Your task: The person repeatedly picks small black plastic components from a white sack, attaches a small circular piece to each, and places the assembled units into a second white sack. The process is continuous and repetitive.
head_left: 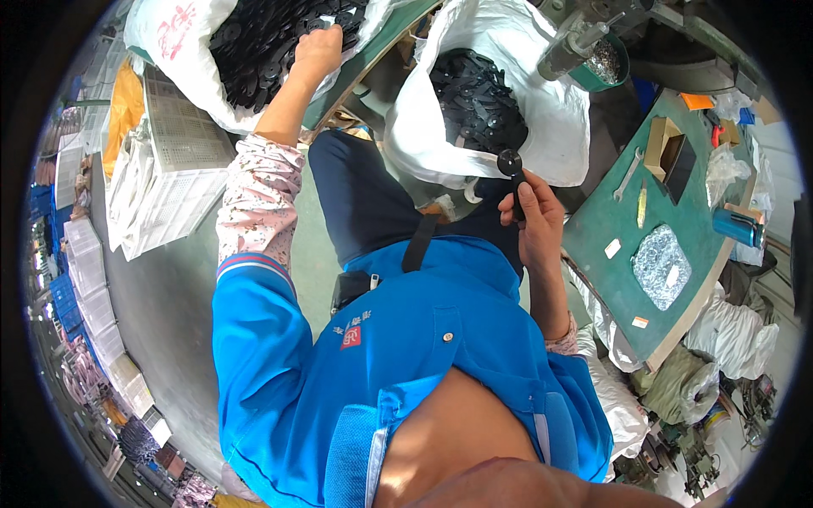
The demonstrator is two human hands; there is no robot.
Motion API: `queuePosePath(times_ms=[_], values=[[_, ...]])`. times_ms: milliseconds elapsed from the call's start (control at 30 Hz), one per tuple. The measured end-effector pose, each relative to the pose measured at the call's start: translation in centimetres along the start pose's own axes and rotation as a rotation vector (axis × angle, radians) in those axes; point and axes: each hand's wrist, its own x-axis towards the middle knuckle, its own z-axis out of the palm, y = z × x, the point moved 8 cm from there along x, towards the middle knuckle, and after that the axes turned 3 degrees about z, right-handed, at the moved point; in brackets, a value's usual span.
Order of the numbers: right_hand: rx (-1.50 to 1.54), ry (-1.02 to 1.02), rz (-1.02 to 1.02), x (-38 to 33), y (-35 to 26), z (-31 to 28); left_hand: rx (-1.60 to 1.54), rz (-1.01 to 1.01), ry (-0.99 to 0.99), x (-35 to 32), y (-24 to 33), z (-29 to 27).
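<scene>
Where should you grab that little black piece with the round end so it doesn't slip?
Grab the black part by its straight stem, coming from below, the way the right hand pinches it now. The stem looks narrow enough for thumb and finger to close on, and the round disc end stays free on top, pointing toward the white sack.

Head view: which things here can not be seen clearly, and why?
- Left hand: fingers buried among black parts in the white bag; what they grip is hidden.
- Right hand: holds a black part; its lower end is covered by the fingers.
- Bag of small metal pieces on the green table: pieces too small to identify.
</scene>
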Motion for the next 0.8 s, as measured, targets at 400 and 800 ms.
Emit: queuePosePath(times_ms=[400, 800], values=[[0.061, 0.068, -0.029, -0.4, -0.5, -1.2, -1.037, -0.414, 0.313, -2.1, -11.0, 0.0], [0.066, -0.115, -0.072, 2.1, -1.8, 3.2, -2.211, -0.061, 0.347, -5.3, -10.6, -0.4]])
